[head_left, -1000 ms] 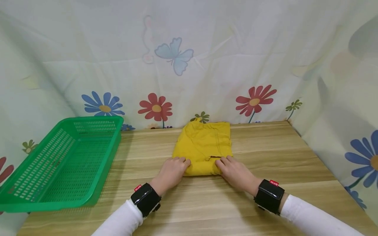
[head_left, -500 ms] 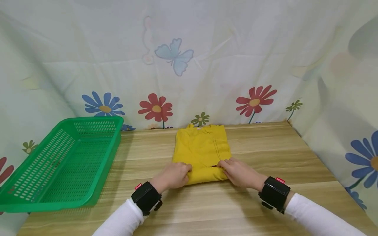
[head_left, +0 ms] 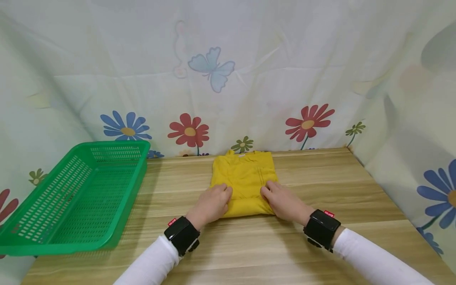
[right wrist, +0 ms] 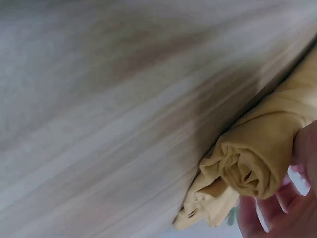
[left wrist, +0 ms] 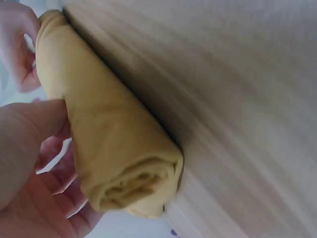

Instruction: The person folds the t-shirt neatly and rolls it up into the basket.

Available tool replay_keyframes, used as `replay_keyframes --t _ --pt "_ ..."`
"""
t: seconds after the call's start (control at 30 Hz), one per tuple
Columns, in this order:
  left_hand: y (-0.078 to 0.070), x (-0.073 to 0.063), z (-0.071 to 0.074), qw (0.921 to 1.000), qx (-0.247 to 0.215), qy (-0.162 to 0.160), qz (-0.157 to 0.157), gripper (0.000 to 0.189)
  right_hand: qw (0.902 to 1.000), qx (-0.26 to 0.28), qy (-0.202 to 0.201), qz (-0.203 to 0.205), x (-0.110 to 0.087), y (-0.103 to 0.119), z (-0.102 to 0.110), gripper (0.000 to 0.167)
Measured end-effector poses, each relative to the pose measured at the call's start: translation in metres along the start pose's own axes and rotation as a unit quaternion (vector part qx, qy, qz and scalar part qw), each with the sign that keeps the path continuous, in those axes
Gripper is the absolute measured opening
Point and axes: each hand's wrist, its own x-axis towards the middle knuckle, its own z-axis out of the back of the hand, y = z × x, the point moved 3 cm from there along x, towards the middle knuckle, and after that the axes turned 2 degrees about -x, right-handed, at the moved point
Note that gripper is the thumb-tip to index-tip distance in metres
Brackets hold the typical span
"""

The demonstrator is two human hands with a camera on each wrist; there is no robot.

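A yellow shirt (head_left: 240, 174) lies folded flat on the table, a small white label showing at its far edge. Its near edge is rolled into a thick tube, whose spiral end shows in the left wrist view as a roll (left wrist: 138, 186) and in the right wrist view as a coiled end (right wrist: 247, 168). My left hand (head_left: 210, 204) grips the roll's left part, thumb on the near side and fingers beyond. At the right part, my right hand (head_left: 286, 202) holds the roll in the same way. Some fingertips are hidden in the head view.
A green plastic basket (head_left: 122, 206) with perforated walls stands on the left of the wooden table (head_left: 246, 249). Behind the table hangs a pale curtain (head_left: 249, 99) printed with flowers and a butterfly; it also lines both sides.
The shirt first slid toward me, its far edge flattening. Since then both hands have moved forward with the roll, and the dark slit near the right hand has gone from sight.
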Motion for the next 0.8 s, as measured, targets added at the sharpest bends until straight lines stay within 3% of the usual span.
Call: replay_keyframes --t 0.1,0.23,0.4,0.6,0.8 --pt "-0.003 -0.002 -0.002 0.9983 0.023 -0.050 -0.020 0.014 0.9976 -0.066 -0.014 0.012 -0.002 0.006 0.000 0.014" --pt "-0.006 -0.010 -0.004 0.9963 0.030 -0.076 -0.025 0.011 0.9949 -0.098 -0.017 0.019 -0.008 0.012 0.000 0.013" --pt "-0.006 -0.018 -0.003 0.9978 0.023 -0.057 -0.024 0.014 0.9946 -0.092 -0.034 0.032 -0.018 0.016 0.004 0.011" --pt "-0.006 -0.017 -0.003 0.9986 0.045 -0.004 -0.028 0.050 0.9947 -0.097 -0.010 0.035 -0.021 0.014 0.004 0.041" --pt "-0.004 -0.014 -0.006 0.9980 0.058 -0.009 -0.026 0.046 0.9947 -0.100 0.001 0.022 -0.020 0.011 -0.001 0.040"
